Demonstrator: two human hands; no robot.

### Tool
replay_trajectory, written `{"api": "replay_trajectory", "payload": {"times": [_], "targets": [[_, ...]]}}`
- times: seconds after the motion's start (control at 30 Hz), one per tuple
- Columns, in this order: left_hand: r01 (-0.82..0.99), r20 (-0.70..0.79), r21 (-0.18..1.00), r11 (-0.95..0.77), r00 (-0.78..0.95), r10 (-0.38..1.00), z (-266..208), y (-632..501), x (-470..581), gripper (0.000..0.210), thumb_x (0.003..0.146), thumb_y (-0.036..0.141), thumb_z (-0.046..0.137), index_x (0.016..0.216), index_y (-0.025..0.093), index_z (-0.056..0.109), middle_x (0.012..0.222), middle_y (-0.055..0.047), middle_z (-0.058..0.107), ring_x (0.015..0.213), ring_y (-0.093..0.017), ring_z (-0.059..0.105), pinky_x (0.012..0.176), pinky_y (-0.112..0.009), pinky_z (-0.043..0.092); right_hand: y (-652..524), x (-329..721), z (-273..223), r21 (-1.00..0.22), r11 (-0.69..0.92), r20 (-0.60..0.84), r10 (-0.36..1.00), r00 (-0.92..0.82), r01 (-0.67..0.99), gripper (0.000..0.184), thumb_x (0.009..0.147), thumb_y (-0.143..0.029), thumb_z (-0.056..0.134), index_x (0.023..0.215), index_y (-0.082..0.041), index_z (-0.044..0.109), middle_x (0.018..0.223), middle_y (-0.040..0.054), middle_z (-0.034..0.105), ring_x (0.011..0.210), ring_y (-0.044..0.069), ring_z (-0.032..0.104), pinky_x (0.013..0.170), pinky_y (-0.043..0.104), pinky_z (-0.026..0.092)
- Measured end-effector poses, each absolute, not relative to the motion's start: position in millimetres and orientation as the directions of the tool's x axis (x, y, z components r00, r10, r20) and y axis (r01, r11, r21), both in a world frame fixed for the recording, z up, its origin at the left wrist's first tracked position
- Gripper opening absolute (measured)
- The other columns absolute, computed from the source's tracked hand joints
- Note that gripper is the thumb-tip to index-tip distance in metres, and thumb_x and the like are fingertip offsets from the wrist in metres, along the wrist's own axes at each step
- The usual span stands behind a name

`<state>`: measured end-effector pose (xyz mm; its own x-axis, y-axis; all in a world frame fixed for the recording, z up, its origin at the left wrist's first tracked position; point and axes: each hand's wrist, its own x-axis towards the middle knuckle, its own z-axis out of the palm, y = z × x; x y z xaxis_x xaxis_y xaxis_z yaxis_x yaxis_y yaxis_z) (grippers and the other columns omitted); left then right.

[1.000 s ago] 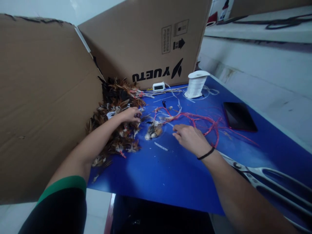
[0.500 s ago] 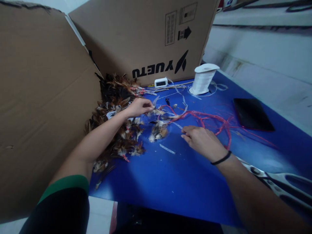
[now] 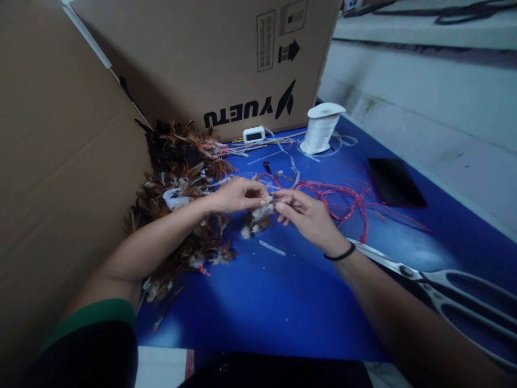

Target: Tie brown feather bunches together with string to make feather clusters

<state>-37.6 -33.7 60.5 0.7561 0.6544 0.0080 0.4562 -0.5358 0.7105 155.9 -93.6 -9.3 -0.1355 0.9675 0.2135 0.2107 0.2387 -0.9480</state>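
Note:
My left hand (image 3: pixel 242 195) is closed in a pinch on a small feather tuft, its fingertips almost against those of the other hand. My right hand (image 3: pixel 305 215), with a black band at the wrist, is closed too, thumb and fingers together at the same tuft; what exactly sits in them is too small to make out. Just below the fingers a few pale and brown loose feathers (image 3: pixel 258 220) lie on the blue table (image 3: pixel 250 302). Left of them spreads a big heap of brown feather bunches (image 3: pixel 181 178), some bound with pink-red string. A short clear strip (image 3: pixel 272 248) lies nearer me.
Large scissors (image 3: pixel 420 276) lie beside my right forearm. Red string (image 3: pixel 355 199) tangles beyond my right hand, near a black tablet-like device (image 3: pixel 396 182). A white ribbon spool (image 3: pixel 322 129) and a small digital timer (image 3: pixel 254 134) stand before the cardboard (image 3: pixel 194 59).
My right hand has moved left and away from me, up to my left hand; the clear ribbon it pinched earlier no longer shows clearly. The camera view has shifted slightly.

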Motion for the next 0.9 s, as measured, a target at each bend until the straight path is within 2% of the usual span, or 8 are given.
{"api": "replay_trajectory", "payload": {"times": [0.1, 0.23, 0.4, 0.47, 0.57, 0.7, 0.8, 0.9], "targets": [[0.466, 0.004, 0.674, -0.574, 0.774, 0.633, 60.0, -32.3, -37.2, 0.016, 0.076, 0.028, 0.06, 0.082, 0.014, 0.065, 0.069, 0.001, 0.062, 0.062, -0.008, 0.053, 0.061, -0.02, 0.041, -93.2, 154.2, -12.4, -0.954, 0.229, 0.217, 0.973, -0.081, 0.193, 0.027, 0.081, -0.04, 0.055, 0.089, -0.017, 0.064, 0.067, 0.0011, 0.065, 0.057, 0.013, 0.06, 0.056, 0.028, 0.051], [0.514, 0.004, 0.66, -0.548, 0.727, 0.687, 58.3, -18.2, -46.8, 0.017, 0.075, 0.029, 0.061, 0.081, 0.013, 0.066, 0.069, 0.0, 0.062, 0.062, -0.009, 0.054, 0.062, -0.022, 0.041, -93.1, 168.3, -12.0, -0.962, 0.216, 0.232, 0.969, 0.082, 0.166, 0.019, 0.08, -0.033, 0.059, 0.085, -0.016, 0.065, 0.068, 0.0026, 0.067, 0.055, 0.012, 0.06, 0.055, 0.026, 0.05], [0.565, -0.212, 0.666, -0.487, 0.769, 0.603, 59.4, 2.6, -67.4, 0.034, 0.078, 0.043, 0.058, 0.1, 0.018, 0.065, 0.082, -0.003, 0.067, 0.07, -0.012, 0.06, 0.069, -0.023, 0.043, -88.6, 195.8, -4.5, -0.914, 0.282, 0.376, 0.859, 0.347, 0.291, 0.015, 0.079, -0.029, 0.06, 0.08, -0.015, 0.065, 0.063, 0.0019, 0.064, 0.051, 0.01, 0.056, 0.051, 0.025, 0.048], [0.65, -0.265, 0.525, -0.549, 0.738, 0.621, 56.2, 8.6, -79.9, 0.041, 0.074, 0.049, 0.061, 0.103, 0.02, 0.064, 0.092, -0.004, 0.067, 0.082, -0.015, 0.061, 0.075, -0.023, 0.042, -87.6, 202.0, -2.2, -0.906, 0.276, 0.389, 0.84, 0.378, 0.319, 0.014, 0.079, -0.029, 0.06, 0.079, -0.016, 0.065, 0.063, 0.0021, 0.064, 0.05, 0.01, 0.056, 0.049, 0.024, 0.047], [0.77, -0.318, 0.226, -0.597, 0.638, 0.702, 46.3, 9.1, -98.9, 0.059, 0.056, 0.058, 0.071, 0.102, 0.022, 0.063, 0.098, -0.005, 0.064, 0.091, -0.021, 0.06, 0.076, -0.025, 0.041, -88.5, 204.4, -2.7, -0.881, 0.254, 0.406, 0.839, 0.362, 0.399, 0.016, 0.079, -0.031, 0.059, 0.081, -0.016, 0.066, 0.064, 0.0022, 0.064, 0.051, 0.011, 0.057, 0.05, 0.024, 0.048], [0.77, -0.378, 0.049, -0.636, 0.603, 0.702, 33.7, 1.0, -113.1, 0.061, 0.047, 0.049, 0.079, 0.098, 0.021, 0.061, 0.097, -0.008, 0.062, 0.085, -0.022, 0.059, 0.069, -0.025, 0.04, -91.5, 202.3, -6.8, -0.764, 0.261, 0.498, 0.819, 0.284, 0.589, 0.017, 0.082, -0.031, 0.057, 0.086, -0.018, 0.068, 0.069, 0.0025, 0.067, 0.055, 0.011, 0.06, 0.056, 0.025, 0.05], [0.744, -0.375, 0.083, -0.663, 0.64, 0.671, 28.3, 3.5, -113.2, 0.033, 0.062, 0.031, 0.074, 0.09, 0.019, 0.062, 0.088, -0.006, 0.063, 0.078, -0.019, 0.059, 0.067, -0.025, 0.04, -92.5, 201.6, -7.1, -0.707, 0.301, 0.552, 0.8, 0.233, 0.64, 0.015, 0.082, -0.027, 0.057, 0.086, -0.018, 0.068, 0.069, 0.0017, 0.068, 0.056, 0.011, 0.061, 0.057, 0.024, 0.049], [0.735, -0.364, 0.259, -0.627, 0.675, 0.641, 27.1, 11.6, -103.6, 0.009, 0.071, 0.019, 0.064, 0.08, 0.018, 0.065, 0.075, -0.003, 0.064, 0.071, -0.015, 0.058, 0.068, -0.025, 0.04, -92.6, 201.9, -5.8, -0.68, 0.317, 0.577, 0.788, 0.215, 0.661, 0.013, 0.082, -0.026, 0.057, 0.083, -0.019, 0.068, 0.066, 0.0004, 0.067, 0.055, 0.011, 0.062, 0.056, 0.023, 0.047]]}}
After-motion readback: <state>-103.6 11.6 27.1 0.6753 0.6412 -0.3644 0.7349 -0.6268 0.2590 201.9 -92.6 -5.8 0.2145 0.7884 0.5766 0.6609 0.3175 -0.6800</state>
